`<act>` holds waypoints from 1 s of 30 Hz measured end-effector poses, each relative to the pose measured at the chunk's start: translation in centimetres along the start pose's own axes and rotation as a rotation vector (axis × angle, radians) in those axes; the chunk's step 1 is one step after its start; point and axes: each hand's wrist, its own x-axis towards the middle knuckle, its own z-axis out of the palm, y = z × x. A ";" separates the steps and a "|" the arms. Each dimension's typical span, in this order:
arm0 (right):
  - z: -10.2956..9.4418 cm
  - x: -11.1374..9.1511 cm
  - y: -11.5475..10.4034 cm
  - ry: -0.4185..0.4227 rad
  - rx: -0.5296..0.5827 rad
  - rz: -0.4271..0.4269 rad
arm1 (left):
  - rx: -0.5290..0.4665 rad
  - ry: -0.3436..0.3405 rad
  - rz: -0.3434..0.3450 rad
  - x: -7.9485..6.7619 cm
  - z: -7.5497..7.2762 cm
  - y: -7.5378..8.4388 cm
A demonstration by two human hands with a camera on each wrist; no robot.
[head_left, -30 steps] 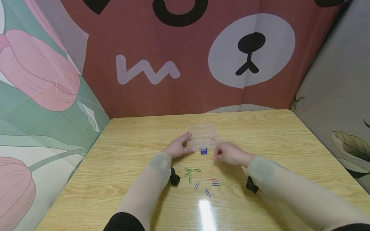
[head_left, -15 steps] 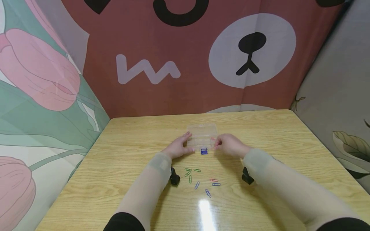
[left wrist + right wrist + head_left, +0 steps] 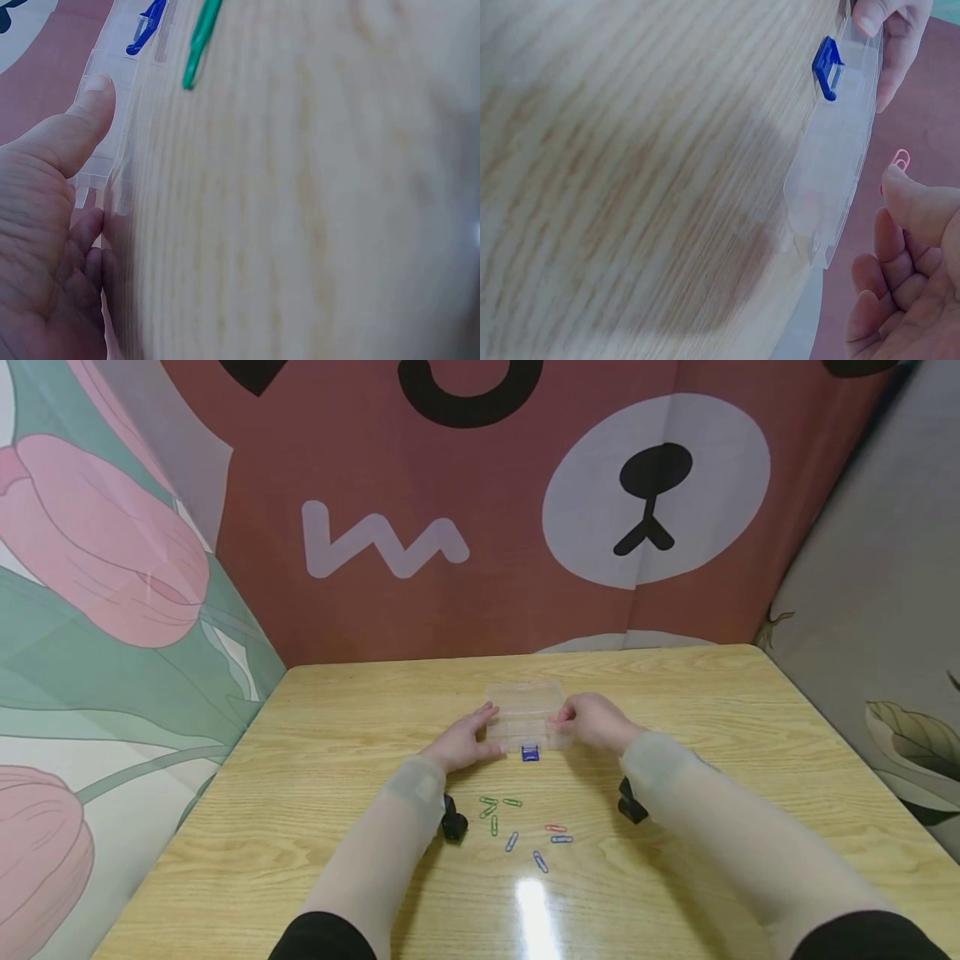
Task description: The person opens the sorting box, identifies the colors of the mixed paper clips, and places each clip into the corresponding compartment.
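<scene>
A clear plastic compartment box point(image 3: 525, 696) stands on the table with its lid laid back and a blue latch point(image 3: 530, 753) at its front. My left hand point(image 3: 462, 743) touches the box's left side, thumb near the front corner and fingers extended along the side. In the right wrist view, a pink paper clip point(image 3: 901, 160) is pinched between thumb and index finger of my right hand point(image 3: 598, 723). That hand is over the box's right end. Whether other clips lie in the compartments is too faint to tell.
Nearer on the wooden table point(image 3: 337, 727) lie several loose paper clips: green clips point(image 3: 512, 802), a red clip point(image 3: 556, 828) and blue clips point(image 3: 561, 839). Printed cloth point(image 3: 450, 602) hangs behind the table. Each wrist carries a black camera point(image 3: 453, 821).
My right hand has moved away from me, from in front of the box's right corner to over its right end, still pinching the clip. My left hand has stayed put.
</scene>
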 end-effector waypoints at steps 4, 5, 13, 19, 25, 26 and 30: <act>-0.2 0.4 0.1 0.013 0.011 0.025 | -0.007 0.001 0.003 -0.1 -0.1 0.1; -0.3 0.6 0.2 0.014 0.017 0.029 | -0.006 0.000 0.006 -0.1 -0.1 0.1; -0.4 1.7 0.8 0.052 0.039 0.070 | 0.013 0.003 0.018 0.0 -0.1 0.0; -0.1 2.5 1.2 0.060 0.026 0.063 | 0.016 0.001 0.012 0.0 -0.1 0.0; 0.1 2.9 1.3 0.059 -0.010 0.080 | 0.000 0.000 0.018 -0.1 -0.1 0.1; 0.1 2.9 1.2 0.062 -0.015 0.082 | 0.000 0.000 0.016 0.0 -0.1 0.1; 0.2 2.9 1.1 0.065 -0.034 0.092 | 0.008 0.001 0.006 0.1 0.0 0.0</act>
